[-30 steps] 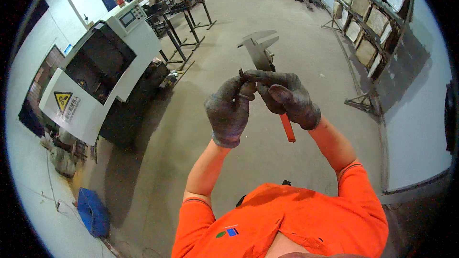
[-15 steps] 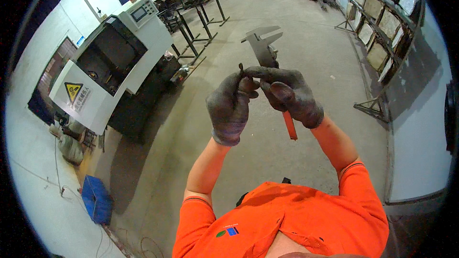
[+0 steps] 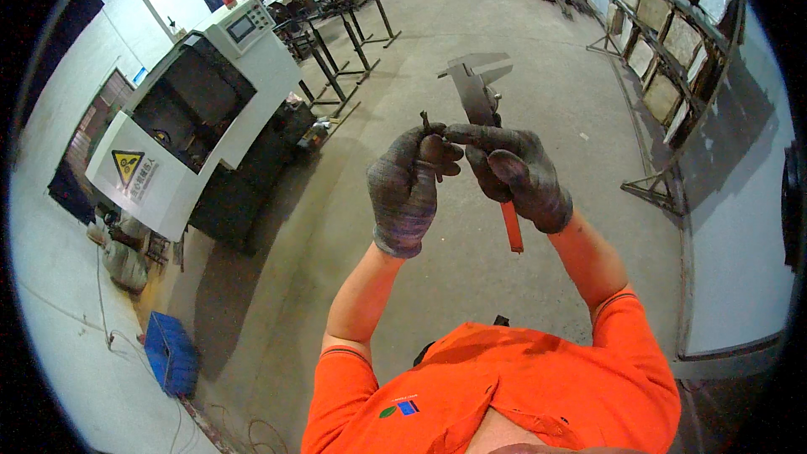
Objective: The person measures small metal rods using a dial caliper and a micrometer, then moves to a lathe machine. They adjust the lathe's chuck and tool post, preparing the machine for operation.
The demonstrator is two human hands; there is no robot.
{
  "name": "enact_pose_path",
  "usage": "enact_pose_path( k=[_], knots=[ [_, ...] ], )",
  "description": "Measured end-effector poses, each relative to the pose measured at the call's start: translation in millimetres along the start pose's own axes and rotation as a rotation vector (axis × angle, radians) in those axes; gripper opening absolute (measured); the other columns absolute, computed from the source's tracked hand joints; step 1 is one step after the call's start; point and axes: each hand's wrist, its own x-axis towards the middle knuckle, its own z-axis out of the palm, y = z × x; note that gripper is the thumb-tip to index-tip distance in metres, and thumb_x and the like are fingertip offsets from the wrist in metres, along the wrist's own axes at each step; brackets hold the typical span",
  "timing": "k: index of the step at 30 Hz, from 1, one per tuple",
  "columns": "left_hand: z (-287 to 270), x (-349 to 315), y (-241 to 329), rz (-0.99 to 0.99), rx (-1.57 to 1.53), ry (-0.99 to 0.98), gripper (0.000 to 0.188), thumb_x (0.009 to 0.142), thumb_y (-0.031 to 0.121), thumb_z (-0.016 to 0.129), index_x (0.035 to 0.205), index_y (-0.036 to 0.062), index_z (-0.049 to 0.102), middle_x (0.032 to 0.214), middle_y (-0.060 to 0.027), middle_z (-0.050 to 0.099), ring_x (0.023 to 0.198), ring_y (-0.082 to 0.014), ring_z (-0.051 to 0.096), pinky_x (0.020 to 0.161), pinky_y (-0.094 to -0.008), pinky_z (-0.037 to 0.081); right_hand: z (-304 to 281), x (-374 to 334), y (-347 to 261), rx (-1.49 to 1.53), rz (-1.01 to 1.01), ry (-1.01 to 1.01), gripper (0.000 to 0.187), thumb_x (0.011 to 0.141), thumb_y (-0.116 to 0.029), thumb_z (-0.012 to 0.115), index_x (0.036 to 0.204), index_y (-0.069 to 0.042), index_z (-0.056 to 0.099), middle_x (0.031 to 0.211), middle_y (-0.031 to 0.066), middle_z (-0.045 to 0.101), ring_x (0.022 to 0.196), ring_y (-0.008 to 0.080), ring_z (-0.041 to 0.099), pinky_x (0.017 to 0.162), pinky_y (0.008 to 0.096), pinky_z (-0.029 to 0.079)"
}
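My left hand [image 3: 401, 197], in a grey work glove, pinches a small, thin, dark metal piece [image 3: 425, 120] that stands up past the fingertips. What kind of piece it is cannot be made out. Close beside it, my right hand [image 3: 531, 182], gloved too, is closed round a metal caliper [image 3: 476, 99]. The caliper's jaws point up and away from me, apart from the dark piece. An orange-red strip [image 3: 512, 229] sticks out below the right palm, roughly in line with the caliper. My right index finger reaches to the left fingertips, at or touching the dark piece.
A white and black machine [image 3: 197, 101] with a control panel stands at left. Behind it are metal stands [image 3: 336, 63]. A blue crate [image 3: 171, 353] sits by the left wall. At right, a rack [image 3: 664, 42] holding pale panels leans at the wall, its foot [image 3: 654, 193] reaching onto the floor.
The caliper has shifted slightly right and down, and its jaws have turned. My right hand has moved a little right and down. My left hand still pinches the dark piece.
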Motion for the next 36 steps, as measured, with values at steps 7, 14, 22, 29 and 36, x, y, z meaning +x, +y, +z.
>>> enact_pose_path(
  k=[7,14,22,29,36],
  knots=[
    [11,10,-23,-0.006,0.01,0.047,0.023,0.092,0.018,0.05,0.1,-0.0028,0.057,0.076,-0.0083,0.066,0.065,-0.0132,0.064,0.06,-0.0245,0.05,-20,10,17,-0.101,-0.037,0.019,0.051,0.084,-0.039,0.053,0.118,-0.002,0.055,0.055,-0.0072,0.036,0.044,0.0023,0.029,0.041,0.0198,0.022],
    [26,29,-67,-0.073,0.017,0.15,0.019,0.086,0.011,0.06,0.098,-0.0035,0.061,0.075,-0.0095,0.066,0.068,-0.0122,0.063,0.062,-0.0256,0.051,-57,36,49,-0.076,0.024,0.008,0.065,0.082,-0.055,0.053,0.119,-0.001,0.053,0.054,-0.0062,0.035,0.041,0.0035,0.026,0.039,0.0214,0.02],
    [30,96,-185,-0.202,-0.132,0.177,0.019,0.079,0.008,0.067,0.094,-0.0033,0.064,0.08,-0.0081,0.066,0.073,-0.0114,0.061,0.067,-0.0253,0.049,-121,108,126,0.012,0.112,0.055,0.059,0.081,-0.053,0.055,0.108,-0.001,0.061,0.056,-0.0056,0.036,0.042,0.0036,0.026,0.039,0.0211,0.021],
    [37,214,-304,-0.454,-0.45,0.077,0.016,0.076,0.003,0.067,0.092,-0.0011,0.065,0.092,-0.0092,0.065,0.084,-0.0136,0.06,0.074,-0.0273,0.049,-202,216,188,-0.039,0.199,0.201,0.052,0.082,-0.049,0.055,0.096,0.001,0.064,0.06,-0.0039,0.041,0.044,0.0033,0.028,0.04,0.0206,0.022],
    [92,351,-439,-0.5,-0.51,-0.024,0.012,0.074,0.002,0.067,0.086,-0.002,0.065,0.095,-0.0104,0.063,0.086,-0.0151,0.059,0.074,-0.0278,0.049,-327,333,239,-0.131,0.226,0.272,0.034,0.082,-0.031,0.057,0.092,0.0,0.067,0.083,0.0049,0.061,0.05,0.003,0.041,0.044,0.0195,0.031]
  ],
)
